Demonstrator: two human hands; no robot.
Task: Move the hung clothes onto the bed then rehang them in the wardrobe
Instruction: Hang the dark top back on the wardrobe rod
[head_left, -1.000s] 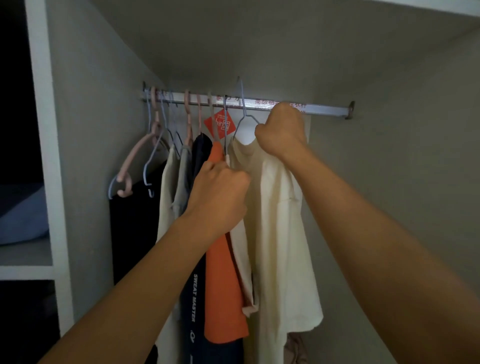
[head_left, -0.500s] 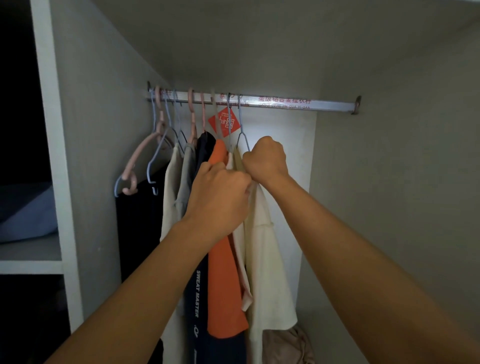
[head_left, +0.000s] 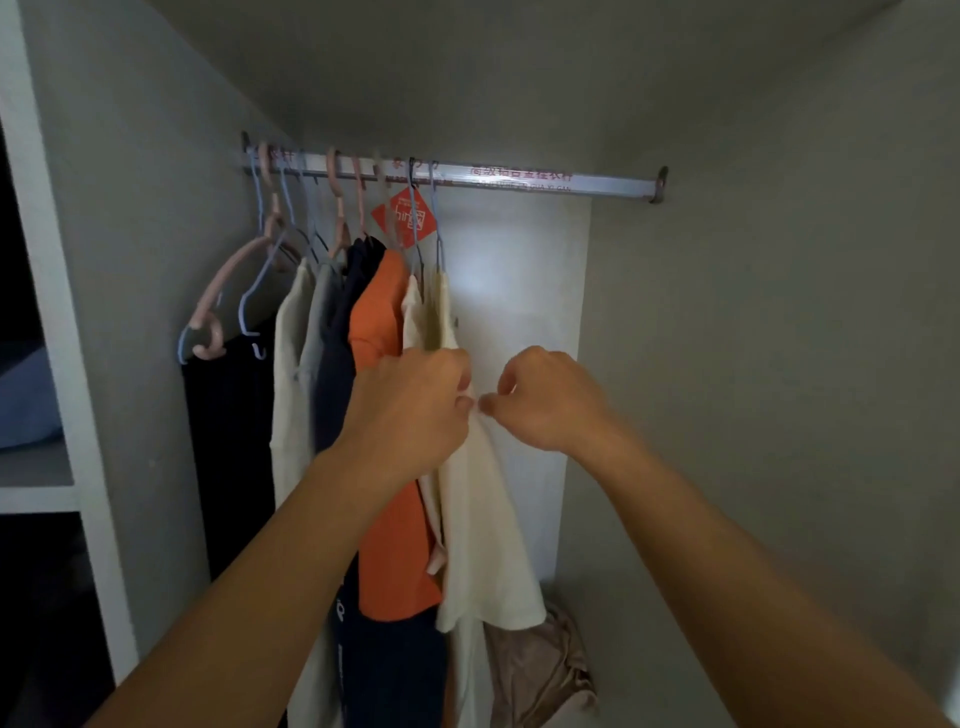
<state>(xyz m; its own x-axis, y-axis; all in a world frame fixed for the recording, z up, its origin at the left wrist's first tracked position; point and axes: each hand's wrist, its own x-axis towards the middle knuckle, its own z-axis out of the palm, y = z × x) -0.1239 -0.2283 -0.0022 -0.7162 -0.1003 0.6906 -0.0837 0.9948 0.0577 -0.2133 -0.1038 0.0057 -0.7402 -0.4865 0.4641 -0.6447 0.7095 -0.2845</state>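
Note:
Several garments hang bunched at the left half of the wardrobe rail (head_left: 545, 179): black, beige, grey, navy, an orange shirt (head_left: 387, 519) and, rightmost, a cream shirt (head_left: 483, 530) on a thin blue hanger (head_left: 438, 228). My left hand (head_left: 410, 410) grips the cream shirt's fabric at its upper side. My right hand (head_left: 545, 400) pinches the same shirt's edge just to the right of the left hand. Both hands sit well below the rail.
Two empty hangers (head_left: 234, 291), pink and blue, hang at the rail's far left. A crumpled tan cloth (head_left: 540, 670) lies on the wardrobe floor. A white shelf divider (head_left: 62, 364) stands at left. The rail's right half is bare.
My right hand came down from the rail and hanger hook to the cream shirt's fabric. The cream shirt slid left against the others. My left hand dropped slightly.

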